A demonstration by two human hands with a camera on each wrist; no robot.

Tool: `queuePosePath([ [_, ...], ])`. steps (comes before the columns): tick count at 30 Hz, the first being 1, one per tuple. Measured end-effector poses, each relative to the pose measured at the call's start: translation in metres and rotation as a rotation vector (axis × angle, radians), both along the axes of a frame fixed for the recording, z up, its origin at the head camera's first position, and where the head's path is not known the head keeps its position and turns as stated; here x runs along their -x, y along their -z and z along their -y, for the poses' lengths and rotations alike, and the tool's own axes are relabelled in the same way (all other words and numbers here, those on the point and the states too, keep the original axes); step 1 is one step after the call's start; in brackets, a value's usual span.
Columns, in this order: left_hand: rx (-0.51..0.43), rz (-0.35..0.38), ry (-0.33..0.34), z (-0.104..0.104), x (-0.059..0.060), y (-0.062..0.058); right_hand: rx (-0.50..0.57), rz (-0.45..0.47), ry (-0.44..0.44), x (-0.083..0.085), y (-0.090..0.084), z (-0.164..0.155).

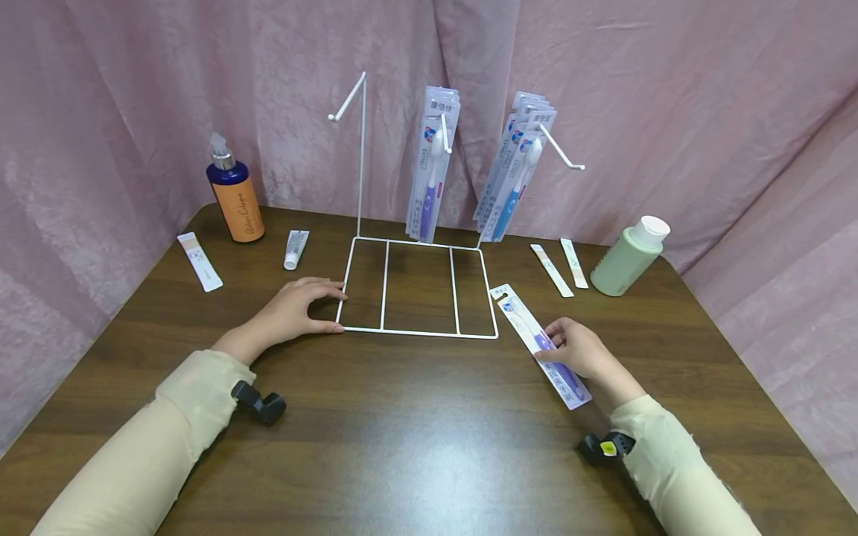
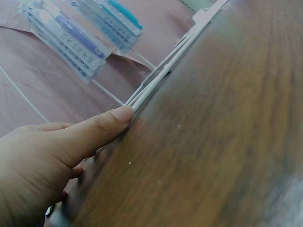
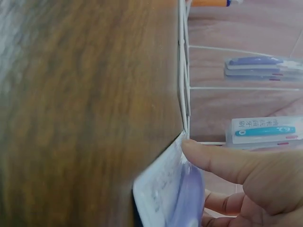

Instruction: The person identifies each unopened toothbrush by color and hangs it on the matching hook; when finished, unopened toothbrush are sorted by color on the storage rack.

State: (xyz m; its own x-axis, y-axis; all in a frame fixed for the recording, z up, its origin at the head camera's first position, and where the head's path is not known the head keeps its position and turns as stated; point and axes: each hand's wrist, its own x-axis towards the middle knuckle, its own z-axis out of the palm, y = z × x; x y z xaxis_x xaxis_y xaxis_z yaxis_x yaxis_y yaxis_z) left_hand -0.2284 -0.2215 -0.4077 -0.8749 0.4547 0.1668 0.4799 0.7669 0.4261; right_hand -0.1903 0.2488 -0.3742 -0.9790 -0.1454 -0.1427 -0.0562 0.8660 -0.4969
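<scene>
A white wire display rack [image 1: 420,333] stands on the table, its left upright hook bare. Packaged toothbrushes with purple handles [image 1: 429,171] hang on the middle hook, and blue-handled ones [image 1: 515,175] hang on the right hook. My left hand [image 1: 284,311] touches the left side of the rack's base, thumb and fingers spread apart; in the left wrist view the thumb [image 2: 102,127] meets the wire near the front corner. Between right thumb and fingers, my right hand [image 1: 578,348] pinches a packaged purple toothbrush [image 1: 523,320], slanted beside the base's right side.
To the left are an orange bottle with a pump top [image 1: 236,205], a small white tube [image 1: 296,249] and a flat white sachet [image 1: 199,262]. On the right stand two slim sachets [image 1: 552,270] and a tilted green bottle [image 1: 625,260]. Pink curtains [image 1: 603,112] hang behind the table.
</scene>
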Motion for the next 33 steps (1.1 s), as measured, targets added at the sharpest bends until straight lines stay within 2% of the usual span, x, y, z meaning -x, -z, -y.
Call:
queuePosePath([
  [7, -0.011, -0.012, 0.002, 0.000, -0.003, 0.001, 0.095, -0.022, 0.022, -0.004, 0.002, -0.007],
  [12, -0.013, 0.008, 0.000, -0.001, -0.002, 0.001, 0.153, -0.068, 0.045, -0.008, -0.007, -0.012],
  [19, -0.017, -0.006, 0.002, -0.001, -0.002, 0.001, 0.163, -0.215, 0.057, -0.013, -0.032, -0.022],
  [27, -0.011, -0.005, -0.003, -0.001, -0.002, 0.000, 0.242, -0.405, 0.075, -0.020, -0.061, -0.021],
  [33, -0.003, 0.000, -0.002, -0.001, -0.002, -0.001, 0.331, -0.504, 0.148, -0.024, -0.075, -0.013],
])
